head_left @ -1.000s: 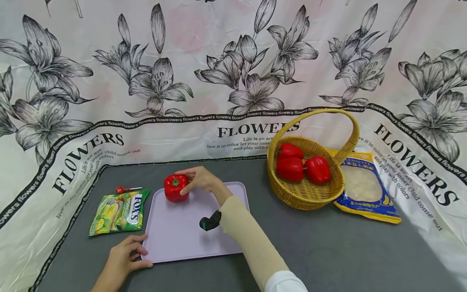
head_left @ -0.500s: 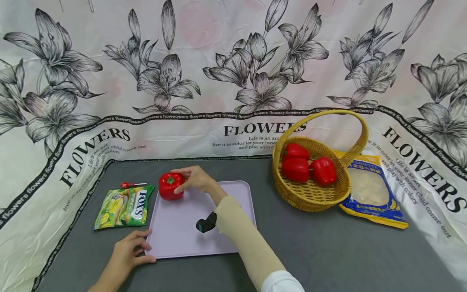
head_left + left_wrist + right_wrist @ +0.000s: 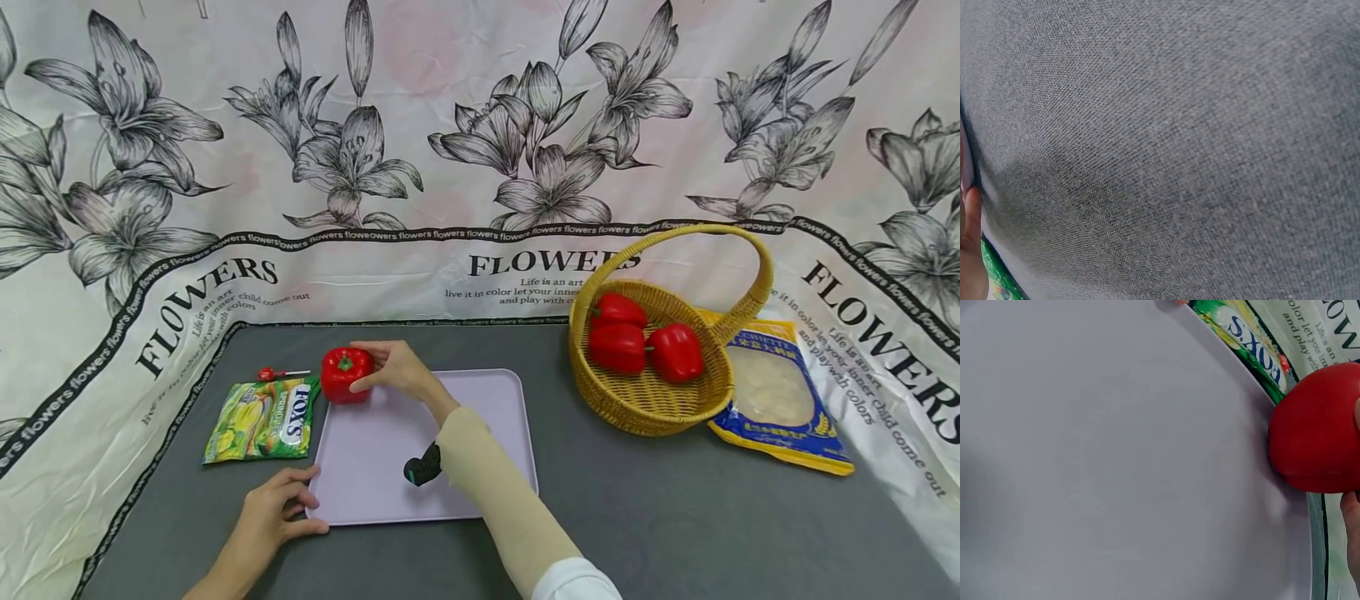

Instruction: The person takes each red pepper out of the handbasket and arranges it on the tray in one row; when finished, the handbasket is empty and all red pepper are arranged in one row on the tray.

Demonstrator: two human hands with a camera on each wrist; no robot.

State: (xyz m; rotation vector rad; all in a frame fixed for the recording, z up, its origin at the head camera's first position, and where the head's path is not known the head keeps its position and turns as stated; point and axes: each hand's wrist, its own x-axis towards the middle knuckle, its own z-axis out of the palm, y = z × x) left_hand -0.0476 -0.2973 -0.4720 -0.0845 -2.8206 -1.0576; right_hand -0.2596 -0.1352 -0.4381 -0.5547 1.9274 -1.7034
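Note:
A red bell pepper [image 3: 343, 375] is at the far left corner of the pale purple tray [image 3: 420, 450]. My right hand [image 3: 401, 371] grips it from the right, thumb on the near side and fingers behind; part of the pepper is covered. The right wrist view has the pepper [image 3: 1319, 434] at its right edge, over the tray's rim. With thumb and fingers spread round it, my left hand [image 3: 273, 512] holds the tray's near left corner. Only fingers of the left hand [image 3: 971, 244] show at the edge of the left wrist view.
A green FOX'S candy bag [image 3: 262, 419] lies left of the tray, with a small red-handled tool [image 3: 281, 374] behind it. Back right stands a yellow wicker basket [image 3: 645, 423] holding several red peppers [image 3: 675, 352]. Beside it lies a blue-and-yellow pasta bag [image 3: 780, 400].
My right hand has carried the pepper slightly left and back, to the tray's far corner. The head view has shifted, so the scene sits further right. My left hand keeps its place at the tray.

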